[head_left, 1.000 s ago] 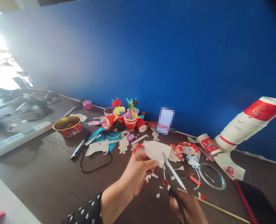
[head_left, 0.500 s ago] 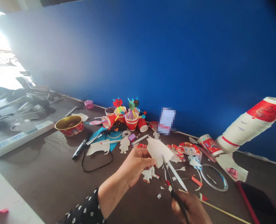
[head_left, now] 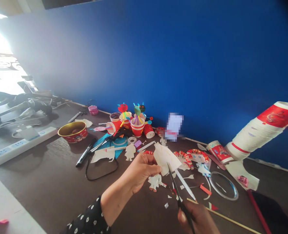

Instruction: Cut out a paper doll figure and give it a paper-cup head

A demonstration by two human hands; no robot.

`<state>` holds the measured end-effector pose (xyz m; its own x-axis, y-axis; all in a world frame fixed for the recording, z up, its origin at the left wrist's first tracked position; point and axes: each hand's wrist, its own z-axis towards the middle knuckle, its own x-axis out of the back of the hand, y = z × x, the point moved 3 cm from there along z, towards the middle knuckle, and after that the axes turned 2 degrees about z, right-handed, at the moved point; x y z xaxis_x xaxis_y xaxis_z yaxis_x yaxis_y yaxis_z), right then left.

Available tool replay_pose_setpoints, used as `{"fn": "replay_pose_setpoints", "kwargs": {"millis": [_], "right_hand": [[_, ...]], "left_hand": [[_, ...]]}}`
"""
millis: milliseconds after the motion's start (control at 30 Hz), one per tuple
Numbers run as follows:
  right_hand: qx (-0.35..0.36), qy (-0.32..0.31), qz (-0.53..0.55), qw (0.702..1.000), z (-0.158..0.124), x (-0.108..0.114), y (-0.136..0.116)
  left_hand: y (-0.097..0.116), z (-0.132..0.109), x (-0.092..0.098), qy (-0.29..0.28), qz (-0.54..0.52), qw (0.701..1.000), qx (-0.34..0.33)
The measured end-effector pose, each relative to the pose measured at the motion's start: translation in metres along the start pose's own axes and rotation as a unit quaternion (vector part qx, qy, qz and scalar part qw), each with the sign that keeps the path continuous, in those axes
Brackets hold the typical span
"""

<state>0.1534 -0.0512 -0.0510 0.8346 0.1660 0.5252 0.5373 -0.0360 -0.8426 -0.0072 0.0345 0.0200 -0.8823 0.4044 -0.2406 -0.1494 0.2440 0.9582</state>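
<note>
My left hand (head_left: 144, 172) pinches the left edge of a white piece of paper (head_left: 164, 156), held up over the dark table. My right hand (head_left: 194, 216) grips a pair of black-handled scissors (head_left: 176, 190) at the bottom of the view. Their blades reach up to the paper's lower right edge, and the tip is at the paper. Just behind the blades lies a white pen (head_left: 186, 185). Under the left wrist, on the table, rests a small white paper figure cutout (head_left: 155, 182). Another cutout (head_left: 130, 151) lies further left.
Red paper cups (head_left: 137, 126) with pipe-cleaner figures stand by the blue wall (head_left: 144, 58). A tall cup stack (head_left: 260, 133) leans at right, above a tape ring (head_left: 223, 186) and a phone (head_left: 268, 208). At left are a gold-lined bowl (head_left: 73, 136), a cutter knife (head_left: 85, 154) and a power strip (head_left: 24, 143).
The scissors and my right hand have shifted slightly left and down along the paper's edge. My left hand keeps its hold on the paper, almost unmoved.
</note>
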Motion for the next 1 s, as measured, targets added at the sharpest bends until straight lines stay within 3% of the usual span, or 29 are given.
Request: {"fn": "replay_pose_setpoints", "kwargs": {"millis": [467,667,800,1000], "right_hand": [[-0.016,0.014,0.002,1.0,0.001,-0.001,0.0],[-0.007,-0.012,0.002,1.0,0.0,0.0,-0.002],[-0.012,-0.043,0.025,0.999,0.0,-0.001,-0.005],[-0.008,-0.014,0.069,0.997,-0.002,0.002,-0.012]], "left_hand": [[-0.001,0.001,-0.001,-0.024,-0.018,1.0,0.005],[-0.002,0.006,0.006,0.032,-0.02,0.999,-0.038],[-0.004,0.006,0.008,0.051,-0.037,0.998,-0.018],[-0.008,0.004,-0.004,0.014,-0.061,0.998,0.0]]}}
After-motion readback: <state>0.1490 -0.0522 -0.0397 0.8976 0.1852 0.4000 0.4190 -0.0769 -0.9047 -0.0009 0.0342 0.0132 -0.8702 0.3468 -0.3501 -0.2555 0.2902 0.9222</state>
